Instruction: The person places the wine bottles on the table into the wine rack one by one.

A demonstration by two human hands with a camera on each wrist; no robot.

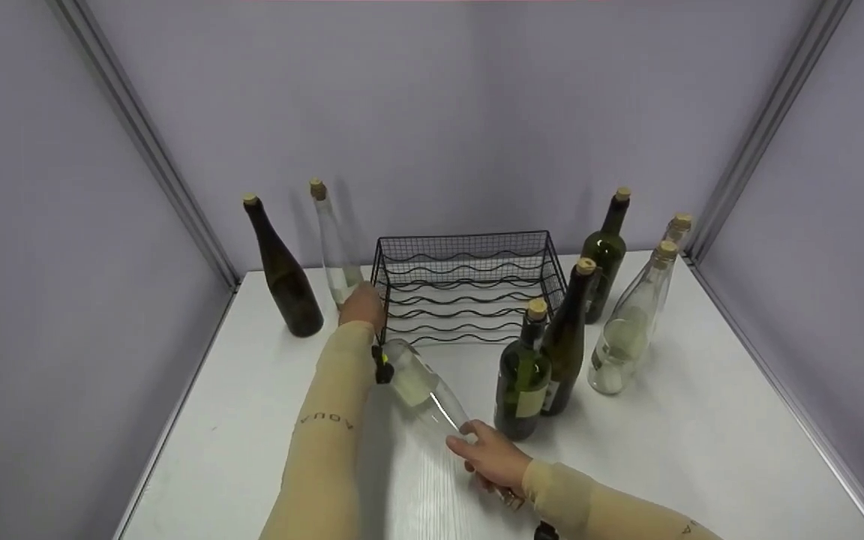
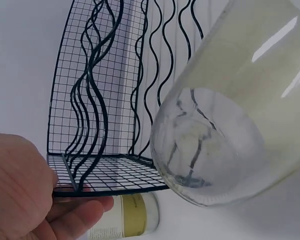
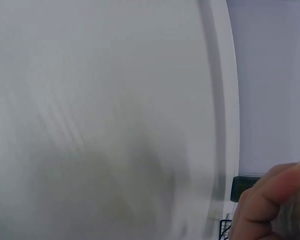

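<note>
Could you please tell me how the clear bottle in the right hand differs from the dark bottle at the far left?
The clear bottle is see-through, while the dark bottle is deep brown. The clear bottle is tipped over, its base toward the wire rack; the dark bottle stands upright. The right hand grips the clear bottle, whereas no hand touches the dark bottle. Both taper toward the neck.

Black rectangular wire rack [image 1: 469, 251]: mesh walls, wavy crossbars. Clear glass bottle [image 1: 430, 393]: pale label, slanted in front, base near rack's front left corner, neck aimed near-right.
</note>
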